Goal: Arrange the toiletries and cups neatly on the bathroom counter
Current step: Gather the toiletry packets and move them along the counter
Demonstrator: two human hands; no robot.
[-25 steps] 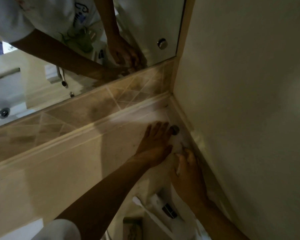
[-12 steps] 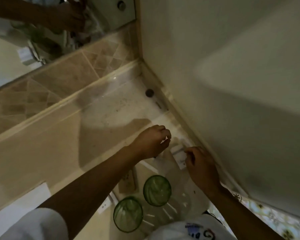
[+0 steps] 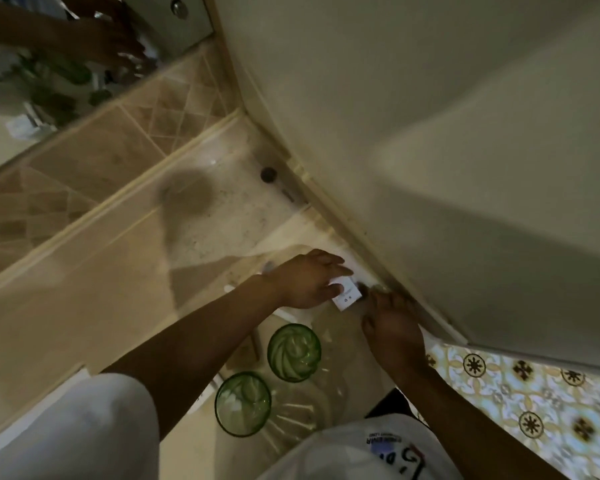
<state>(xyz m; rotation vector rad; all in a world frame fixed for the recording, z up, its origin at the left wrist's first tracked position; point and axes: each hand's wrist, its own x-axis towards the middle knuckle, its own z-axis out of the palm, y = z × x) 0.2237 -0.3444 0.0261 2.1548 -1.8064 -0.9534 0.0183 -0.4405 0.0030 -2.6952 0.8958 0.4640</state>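
Observation:
My left hand (image 3: 309, 280) pinches a small white toiletry packet (image 3: 346, 295) between thumb and fingers, near the counter's right edge by the wall. Just below the packet my right hand (image 3: 392, 327) has its fingers curled, fingertips at a small dark item (image 3: 363, 290) beside the packet; what it grips is hidden. Two green swirl-pattern glass cups stand on the counter (image 3: 222, 220) closer to me, one (image 3: 294, 352) beside the other (image 3: 243, 403). A white stick-like item (image 3: 284, 313) lies partly under my left wrist.
A small dark round cap (image 3: 268, 174) lies in the far corner of the counter by the wall (image 3: 413, 133). A mirror (image 3: 49, 46) above the tiled backsplash reflects my hands. Patterned floor tiles (image 3: 520, 393) show at the right.
Both hands drew back from the far corner toward me, leaving the dark cap there. My left hand has now closed on the white packet, and the right hand has shifted in beside it.

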